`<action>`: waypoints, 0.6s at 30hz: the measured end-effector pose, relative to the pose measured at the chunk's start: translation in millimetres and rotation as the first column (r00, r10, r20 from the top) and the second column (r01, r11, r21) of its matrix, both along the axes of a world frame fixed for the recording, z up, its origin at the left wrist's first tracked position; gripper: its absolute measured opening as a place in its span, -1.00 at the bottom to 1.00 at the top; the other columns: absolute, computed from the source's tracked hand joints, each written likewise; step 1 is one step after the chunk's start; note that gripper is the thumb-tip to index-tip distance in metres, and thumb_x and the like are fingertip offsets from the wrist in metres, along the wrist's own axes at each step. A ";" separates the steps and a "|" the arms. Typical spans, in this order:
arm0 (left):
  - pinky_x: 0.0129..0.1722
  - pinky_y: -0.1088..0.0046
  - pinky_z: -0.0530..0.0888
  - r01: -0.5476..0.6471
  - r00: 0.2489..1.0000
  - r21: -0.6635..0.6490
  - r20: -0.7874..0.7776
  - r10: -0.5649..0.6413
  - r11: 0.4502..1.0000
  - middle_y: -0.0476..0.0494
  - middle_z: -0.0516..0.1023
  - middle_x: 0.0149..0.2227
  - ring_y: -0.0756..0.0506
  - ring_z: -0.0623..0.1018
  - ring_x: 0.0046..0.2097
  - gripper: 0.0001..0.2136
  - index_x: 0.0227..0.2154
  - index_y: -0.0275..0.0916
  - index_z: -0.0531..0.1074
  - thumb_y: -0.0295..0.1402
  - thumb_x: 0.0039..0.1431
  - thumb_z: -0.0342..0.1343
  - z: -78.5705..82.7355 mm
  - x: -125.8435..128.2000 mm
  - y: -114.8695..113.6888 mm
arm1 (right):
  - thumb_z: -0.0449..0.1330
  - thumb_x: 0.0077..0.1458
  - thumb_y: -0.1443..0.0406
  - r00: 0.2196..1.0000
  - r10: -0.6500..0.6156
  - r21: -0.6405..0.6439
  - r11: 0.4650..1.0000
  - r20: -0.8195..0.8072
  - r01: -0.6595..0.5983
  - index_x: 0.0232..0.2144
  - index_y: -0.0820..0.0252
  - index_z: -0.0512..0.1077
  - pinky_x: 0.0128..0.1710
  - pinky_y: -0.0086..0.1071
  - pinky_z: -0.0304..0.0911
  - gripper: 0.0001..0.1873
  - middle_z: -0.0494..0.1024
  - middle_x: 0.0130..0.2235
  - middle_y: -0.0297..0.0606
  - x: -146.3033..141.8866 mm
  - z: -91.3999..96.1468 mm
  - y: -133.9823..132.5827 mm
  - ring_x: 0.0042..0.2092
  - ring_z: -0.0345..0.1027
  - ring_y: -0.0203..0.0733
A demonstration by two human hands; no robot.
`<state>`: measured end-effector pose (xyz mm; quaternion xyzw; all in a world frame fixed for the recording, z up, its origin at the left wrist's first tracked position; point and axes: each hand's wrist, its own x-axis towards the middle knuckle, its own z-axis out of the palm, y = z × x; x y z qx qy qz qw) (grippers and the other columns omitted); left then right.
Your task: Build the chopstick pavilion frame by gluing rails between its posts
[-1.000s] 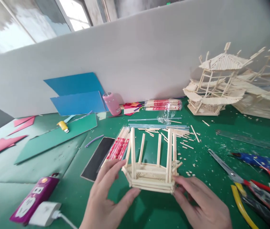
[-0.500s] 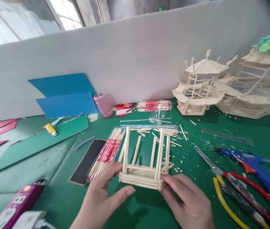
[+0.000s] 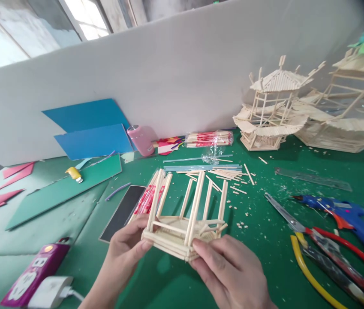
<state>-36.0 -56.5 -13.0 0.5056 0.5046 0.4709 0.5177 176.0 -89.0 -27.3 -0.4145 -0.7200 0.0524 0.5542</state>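
At the lower centre of the frame, the left hand point(image 3: 122, 249) pinches the left corner of a small wooden stick frame point(image 3: 169, 246), with thumb and fingers closed on its base. The right hand point(image 3: 233, 266) grips the near right corner. The stick frame is tilted above the green worktop point(image 3: 265, 257), its paired posts pointing up. A stick pagoda point(image 3: 278, 80) stands at upper right; a blue glue gun point(image 3: 345, 208) lies at right.
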 end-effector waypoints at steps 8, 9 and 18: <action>-0.28 0.34 0.46 -0.081 0.970 -0.145 0.215 0.111 0.986 -0.14 0.58 -0.40 -0.19 0.53 -0.29 -0.70 -0.42 -0.25 0.55 -0.21 -0.26 0.35 -1.8 -8.4 4.2 | 0.20 -0.05 0.47 0.992 0.119 -0.025 0.993 -0.035 -0.120 -0.20 0.22 0.47 -0.54 -0.48 0.25 -0.71 0.52 -0.49 -0.31 -21.9 8.5 8.1 -0.49 0.36 -0.34; -0.31 0.35 0.46 -0.085 0.968 -0.154 0.222 0.118 0.984 -0.14 0.58 -0.41 -0.19 0.54 -0.30 -0.69 -0.42 -0.26 0.55 -0.20 -0.27 0.35 -2.6 -9.7 5.0 | 0.21 -0.06 0.47 0.989 0.139 -0.041 0.989 -0.046 -0.141 -0.20 0.20 0.47 -0.51 -0.49 0.26 -0.70 0.53 -0.47 -0.33 -23.1 8.1 8.6 -0.47 0.37 -0.34; -0.41 0.38 0.47 -0.091 0.956 -0.169 0.262 0.134 0.981 -0.14 0.59 -0.43 -0.18 0.55 -0.37 -0.66 -0.44 -0.28 0.53 -0.17 -0.29 0.35 -8.4 -17.7 10.5 | 0.15 0.01 0.42 0.969 0.030 0.023 0.999 -0.246 -0.025 -0.34 0.18 0.49 -0.53 -0.38 0.11 -0.85 0.49 -0.56 -0.38 -50.7 6.0 9.8 -0.53 0.28 -0.32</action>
